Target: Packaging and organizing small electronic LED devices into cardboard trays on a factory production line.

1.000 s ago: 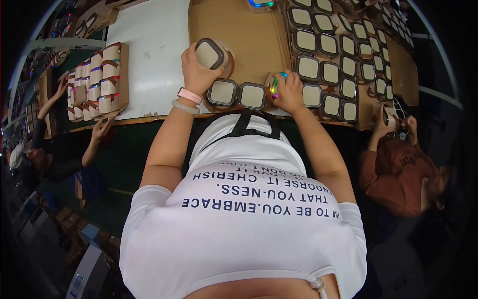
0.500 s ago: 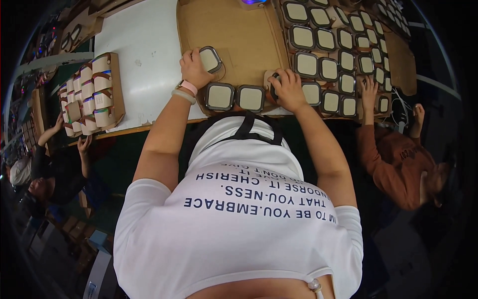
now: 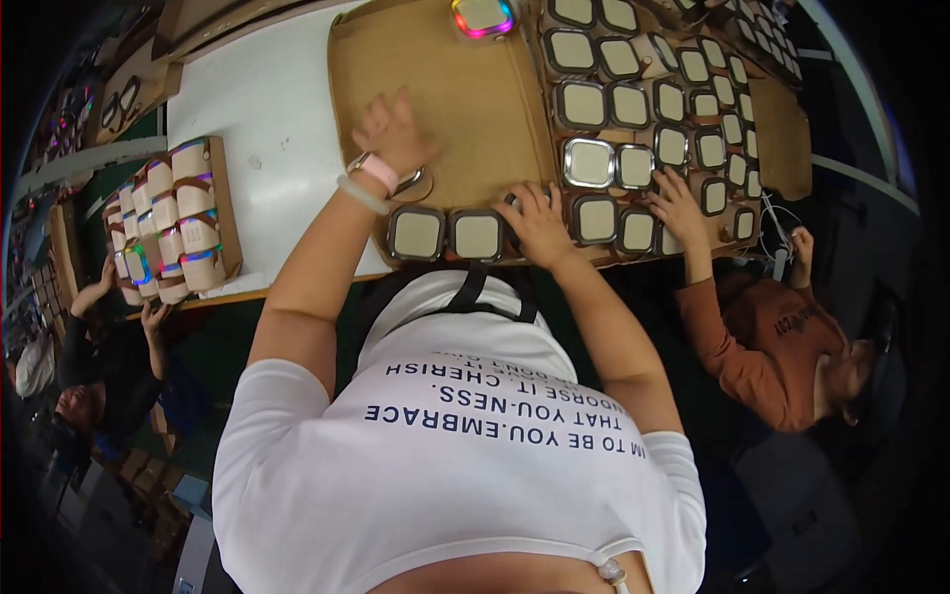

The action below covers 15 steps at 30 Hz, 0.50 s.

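Observation:
My left hand (image 3: 394, 137) is over the cardboard tray (image 3: 445, 109) with its fingers spread and slightly blurred, nothing in its grasp. Below its wrist shows the dark curved edge of a device (image 3: 416, 186), mostly hidden. Along the tray's near edge stand rounded-square devices with cream faces and dark rims, one at the left (image 3: 417, 234) and another beside it (image 3: 476, 236). Just right of these, my right hand (image 3: 541, 228) has its fingers curled over a further such device (image 3: 512, 204), which it largely covers.
A device with a glowing coloured rim (image 3: 483, 14) stands at the tray's far end. Many more fill a box (image 3: 584, 104) on the right, where a co-worker's hand (image 3: 681, 208) reaches in. Another person handles a box of cream devices (image 3: 223, 198) at the left. White tabletop (image 3: 267, 139) lies between.
My left hand has let go of the cream-faced device it held, and its fingers have spread. My right hand stays at the near row. The co-worker's hand at the right has moved left.

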### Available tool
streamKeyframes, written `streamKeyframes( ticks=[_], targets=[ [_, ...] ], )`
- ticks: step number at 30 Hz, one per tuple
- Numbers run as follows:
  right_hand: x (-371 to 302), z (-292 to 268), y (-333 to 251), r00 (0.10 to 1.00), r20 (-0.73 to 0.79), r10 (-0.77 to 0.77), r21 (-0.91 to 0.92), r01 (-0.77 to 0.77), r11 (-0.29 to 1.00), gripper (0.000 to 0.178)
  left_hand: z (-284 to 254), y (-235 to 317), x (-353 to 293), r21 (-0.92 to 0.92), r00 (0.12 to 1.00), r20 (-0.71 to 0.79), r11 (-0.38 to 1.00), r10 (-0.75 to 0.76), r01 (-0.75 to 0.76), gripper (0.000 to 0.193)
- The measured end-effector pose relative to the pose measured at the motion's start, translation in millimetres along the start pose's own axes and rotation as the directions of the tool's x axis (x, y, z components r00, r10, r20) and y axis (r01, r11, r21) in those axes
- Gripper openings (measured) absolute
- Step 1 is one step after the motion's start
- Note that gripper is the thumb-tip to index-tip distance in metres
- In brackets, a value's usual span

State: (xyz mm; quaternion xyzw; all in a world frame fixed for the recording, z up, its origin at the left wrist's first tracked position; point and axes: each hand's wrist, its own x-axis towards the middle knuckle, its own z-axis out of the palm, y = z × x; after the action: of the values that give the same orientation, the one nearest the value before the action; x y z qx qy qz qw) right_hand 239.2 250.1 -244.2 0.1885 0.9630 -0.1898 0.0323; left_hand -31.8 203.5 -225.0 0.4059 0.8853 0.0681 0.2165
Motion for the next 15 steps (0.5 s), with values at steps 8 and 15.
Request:
streamKeyframes(
  ticks=[8,15],
  targets=[
    [2.3,-5.6,-10.2,0.996,0.032,0.085,0.064,-0.087,0.994,0.063,-12.1,64.9,217.4,-0.221,0.973,-0.174,0.957,0.149,-0.186,0.104],
    [4.5,1.2,-13.2,0.988,-0.008,0.151,0.082,-0.150,0.985,0.064,12.5,54.3,253.2,-0.250,0.943,0.036,0.916,0.332,-0.313,0.073]
  ],
)
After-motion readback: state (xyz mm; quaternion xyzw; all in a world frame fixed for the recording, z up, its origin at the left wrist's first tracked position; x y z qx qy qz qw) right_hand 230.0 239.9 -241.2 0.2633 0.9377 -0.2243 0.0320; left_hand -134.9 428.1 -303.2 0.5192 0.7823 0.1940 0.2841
